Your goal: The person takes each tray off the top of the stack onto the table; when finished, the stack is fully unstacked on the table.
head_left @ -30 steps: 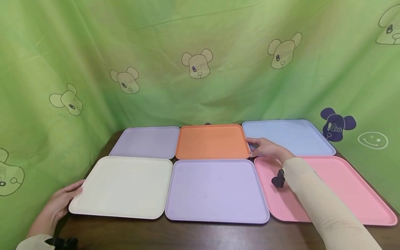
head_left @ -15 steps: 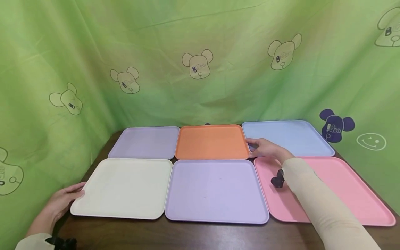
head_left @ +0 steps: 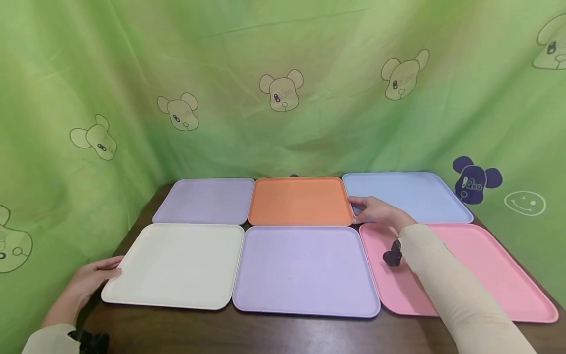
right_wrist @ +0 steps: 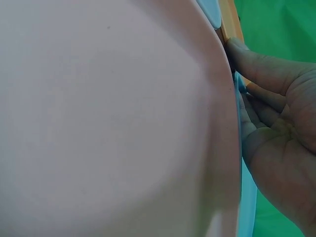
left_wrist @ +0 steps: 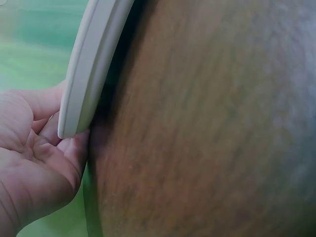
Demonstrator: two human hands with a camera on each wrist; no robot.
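Note:
Along the left edge of the white tray (head_left: 177,265), my left hand (head_left: 86,280) has its thumb on the rim and fingers beneath. The left wrist view shows the rim of this white tray (left_wrist: 91,69) between thumb and fingers of the left hand (left_wrist: 37,148). Farther back, my right hand (head_left: 380,211) is at the right edge of the orange tray (head_left: 300,201), near its front corner, thumb and forefinger on the rim. In the right wrist view the thumb of the right hand (right_wrist: 281,118) meets the orange rim; the curled fingers are partly hidden behind the pink tray.
A lavender tray (head_left: 305,270) lies front middle, another lavender tray (head_left: 208,201) back left. The pink tray (head_left: 482,265) lies under the right forearm, with the blue tray (head_left: 407,191) behind it. The brown table (head_left: 247,334) meets a green curtain (head_left: 230,137) at back and sides.
The left hand and the left end of the white tray have shifted slightly to the right. The right hand stays at the orange tray's edge. The head view tilts a little.

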